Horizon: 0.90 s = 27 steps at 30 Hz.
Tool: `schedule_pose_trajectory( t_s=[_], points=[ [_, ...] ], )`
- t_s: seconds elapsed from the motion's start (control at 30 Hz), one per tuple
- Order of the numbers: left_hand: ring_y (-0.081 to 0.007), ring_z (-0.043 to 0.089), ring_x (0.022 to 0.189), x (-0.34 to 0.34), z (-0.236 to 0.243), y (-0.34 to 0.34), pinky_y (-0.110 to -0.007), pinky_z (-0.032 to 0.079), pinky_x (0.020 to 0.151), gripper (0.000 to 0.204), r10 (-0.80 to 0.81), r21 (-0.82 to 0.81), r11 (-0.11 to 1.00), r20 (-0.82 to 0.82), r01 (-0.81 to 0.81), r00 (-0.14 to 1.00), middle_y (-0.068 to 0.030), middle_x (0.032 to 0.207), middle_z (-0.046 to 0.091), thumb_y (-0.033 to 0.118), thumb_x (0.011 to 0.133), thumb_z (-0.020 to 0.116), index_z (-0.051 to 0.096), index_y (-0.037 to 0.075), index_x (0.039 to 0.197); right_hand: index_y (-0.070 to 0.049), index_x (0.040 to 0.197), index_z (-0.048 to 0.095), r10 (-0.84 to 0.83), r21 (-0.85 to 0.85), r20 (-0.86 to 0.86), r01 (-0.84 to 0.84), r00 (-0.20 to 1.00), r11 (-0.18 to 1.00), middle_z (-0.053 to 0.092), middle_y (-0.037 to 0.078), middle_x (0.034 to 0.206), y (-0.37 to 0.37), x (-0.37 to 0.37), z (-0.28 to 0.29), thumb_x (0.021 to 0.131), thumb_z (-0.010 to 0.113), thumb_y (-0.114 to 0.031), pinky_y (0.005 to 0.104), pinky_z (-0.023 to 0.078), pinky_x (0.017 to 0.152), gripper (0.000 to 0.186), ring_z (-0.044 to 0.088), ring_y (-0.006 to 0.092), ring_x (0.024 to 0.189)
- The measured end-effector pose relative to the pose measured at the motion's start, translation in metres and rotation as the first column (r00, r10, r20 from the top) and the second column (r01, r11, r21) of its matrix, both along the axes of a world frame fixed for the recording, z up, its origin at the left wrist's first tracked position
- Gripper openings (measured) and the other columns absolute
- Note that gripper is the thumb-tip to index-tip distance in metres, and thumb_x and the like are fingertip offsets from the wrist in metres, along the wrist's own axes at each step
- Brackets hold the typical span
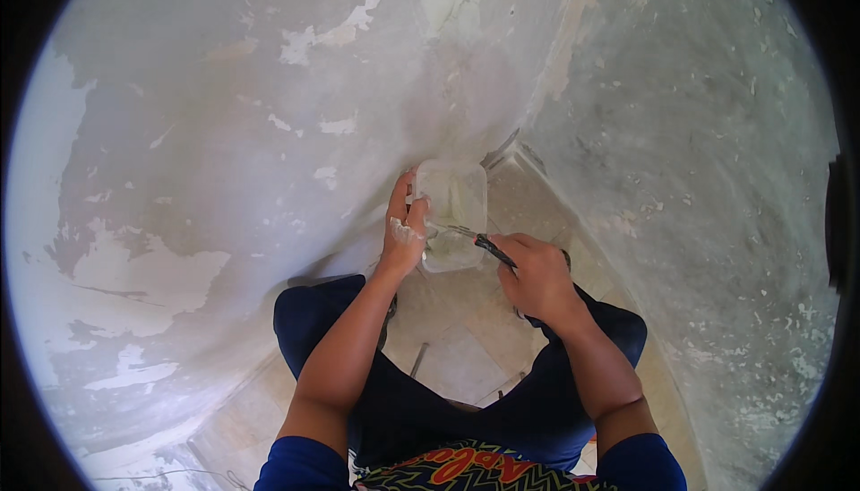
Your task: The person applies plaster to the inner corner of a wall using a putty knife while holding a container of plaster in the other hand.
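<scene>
My left hand [405, 233] grips the left side of a translucent plastic tub [477, 188], its thumb over the rim. White paste is smeared on that hand near the thumb. Inside the tub, pale paste [445, 245] coats the bottom and part of the wall. Closed around the dark handle of a putty knife [494, 250], my right hand [540, 278] is at the tub's right side. The knife's metal end reaches over the rim into the tub, near my left thumb; its exact shape is hard to make out.
A grey wall [206, 168] with flaking white patches stands ahead and left, meeting another rough grey wall [690, 133] at a corner beyond the tub. Beige floor tiles [457, 348] lie below. My bent knees flank the tub. A thin cable [193, 473] runs at the lower left.
</scene>
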<state>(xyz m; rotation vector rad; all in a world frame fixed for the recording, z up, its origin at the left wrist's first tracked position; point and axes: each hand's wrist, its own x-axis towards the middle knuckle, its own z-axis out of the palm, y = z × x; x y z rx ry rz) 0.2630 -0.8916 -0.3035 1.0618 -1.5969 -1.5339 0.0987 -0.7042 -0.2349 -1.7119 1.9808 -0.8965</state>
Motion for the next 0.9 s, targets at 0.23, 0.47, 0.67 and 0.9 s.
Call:
schedule_pose_trajectory(
  t_s=[0.23, 0.47, 0.67, 0.9],
  points=[
    [-0.0217, 0.061, 0.106, -0.009, -0.004, -0.002, -0.033, 0.048, 0.095, 0.054, 0.066, -0.045, 0.997, -0.068, -0.07, 0.995, -0.0144, 0.126, 0.061, 0.015, 0.099, 0.051, 0.048, 0.004, 0.152, -0.002, 0.125, 0.068, -0.132, 0.226, -0.089, 0.149, 0.987, 0.963, 0.072, 0.022, 0.093, 0.003, 0.028, -0.02, 0.087, 0.066, -0.009, 0.0506, 0.056, 0.075, 0.038, 0.07, 0.0416, 0.08],
    [-0.0222, 0.061, 0.106, -0.017, -0.018, 0.002, -0.034, 0.049, 0.096, 0.05, 0.098, -0.048, 0.994, 0.022, -0.097, 0.995, -0.0167, 0.126, 0.061, 0.013, 0.099, 0.052, 0.048, 0.001, 0.148, 0.002, 0.106, 0.063, -0.373, 0.479, 0.708, -0.02, 0.599, 0.878, 0.065, 0.011, 0.073, 0.009, 0.016, -0.069, 0.091, 0.065, -0.013, 0.0355, 0.044, 0.052, 0.021, 0.06, 0.0213, 0.055],
    [-0.0279, 0.053, 0.127, -0.016, -0.028, -0.004, -0.038, 0.041, 0.111, 0.055, 0.085, -0.074, 0.994, 0.057, -0.081, 0.995, -0.0193, 0.143, 0.052, 0.021, 0.102, 0.052, 0.042, 0.001, 0.152, -0.01, 0.103, 0.059, -0.546, 0.5, 0.799, -0.229, -0.252, 0.836, 0.058, 0.002, 0.075, 0.0, 0.015, -0.06, 0.096, 0.065, -0.017, 0.0284, 0.025, 0.046, 0.012, 0.036, 0.008, 0.046],
    [-0.0298, 0.053, 0.128, -0.018, -0.032, -0.009, -0.041, 0.045, 0.11, 0.06, 0.123, 0.366, 0.929, -0.152, -0.06, 0.981, -0.0125, 0.146, 0.051, 0.033, 0.101, 0.049, 0.038, 0.005, 0.153, -0.005, 0.126, 0.064, -0.218, 0.127, 0.776, 0.193, 0.592, 0.973, 0.064, 0.007, 0.083, 0.009, 0.021, -0.074, 0.095, 0.064, -0.009, 0.0307, 0.041, 0.052, 0.031, 0.057, 0.0164, 0.059]
  ],
)
